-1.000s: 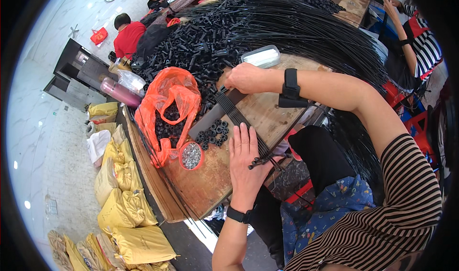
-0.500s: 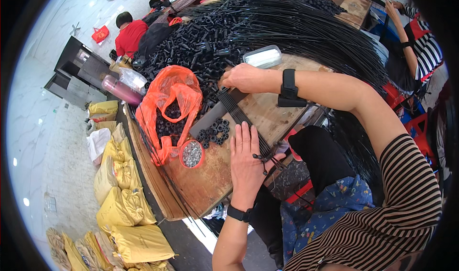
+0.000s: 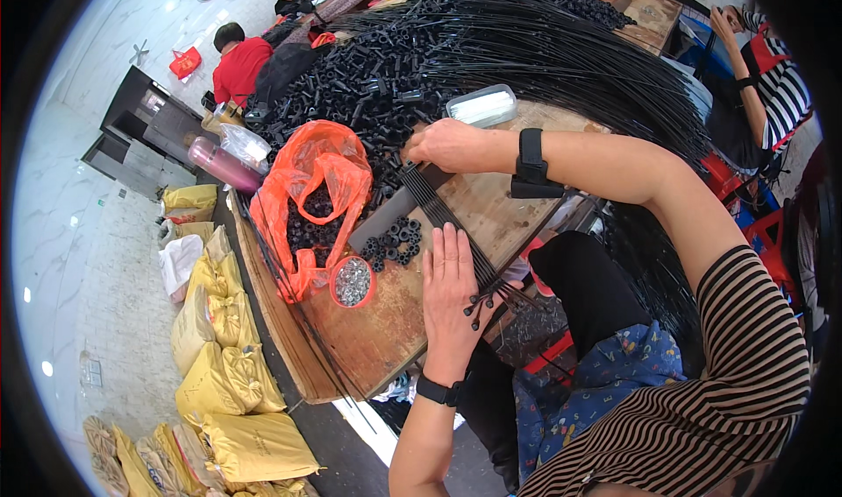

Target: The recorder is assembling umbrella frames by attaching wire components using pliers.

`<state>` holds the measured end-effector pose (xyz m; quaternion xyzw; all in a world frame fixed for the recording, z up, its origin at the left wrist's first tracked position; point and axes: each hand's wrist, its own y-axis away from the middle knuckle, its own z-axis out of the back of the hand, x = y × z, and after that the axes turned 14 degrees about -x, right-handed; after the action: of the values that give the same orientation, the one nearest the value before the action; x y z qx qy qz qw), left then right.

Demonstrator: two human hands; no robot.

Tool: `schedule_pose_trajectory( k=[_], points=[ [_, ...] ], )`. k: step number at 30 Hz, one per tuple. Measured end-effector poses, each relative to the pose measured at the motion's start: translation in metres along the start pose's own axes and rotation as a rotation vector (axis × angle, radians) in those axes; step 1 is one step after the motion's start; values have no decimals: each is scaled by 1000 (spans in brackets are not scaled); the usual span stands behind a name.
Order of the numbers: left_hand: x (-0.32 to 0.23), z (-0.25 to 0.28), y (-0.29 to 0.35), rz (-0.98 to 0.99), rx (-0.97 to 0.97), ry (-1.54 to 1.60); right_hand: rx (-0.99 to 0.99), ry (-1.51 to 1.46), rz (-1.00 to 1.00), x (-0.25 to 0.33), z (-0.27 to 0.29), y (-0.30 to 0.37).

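A bundle of thin black rods (image 3: 445,209) lies slantwise across the wooden table, its near ends passing over the edge. Several small round black ends (image 3: 476,304) fan out beside my left hand (image 3: 452,278). That hand rests flat against the rods' left side, fingers stretched and together; its thumb is hidden. At the rods' far ends, my right hand (image 3: 452,144) is closed, with fingertips pinched around them and partly out of sight. A flat grey bar (image 3: 381,219) sits left of the bundle, next to loose black ring-shaped parts (image 3: 399,241).
An orange plastic bag (image 3: 351,177) of black parts and a red tub (image 3: 353,282) of small metal pieces stand left. Behind are a clear box (image 3: 482,107), heaped black fittings (image 3: 351,85) and long black rods (image 3: 561,50). Yellow sacks (image 3: 259,444) line the floor. Other people sit nearby.
The rods' near ends have spread apart, and more round black ends show by my left hand. The left thumb has gone out of sight. Both hands stay nearly in place.
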<state>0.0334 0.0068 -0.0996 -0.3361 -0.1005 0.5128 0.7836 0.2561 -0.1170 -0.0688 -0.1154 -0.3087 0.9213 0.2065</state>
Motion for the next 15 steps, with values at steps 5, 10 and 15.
schedule_pose_trajectory(
  k=[5,10,15],
  points=[
    [2,0,1,-8,15,-19,-23,-29,5,3,-1,-3],
    [0,2,2,7,-3,25,-64,-119,-44,8,0,-6],
    [-2,5,0,21,7,87,-43,-71,-121,12,4,-7]
  ],
)
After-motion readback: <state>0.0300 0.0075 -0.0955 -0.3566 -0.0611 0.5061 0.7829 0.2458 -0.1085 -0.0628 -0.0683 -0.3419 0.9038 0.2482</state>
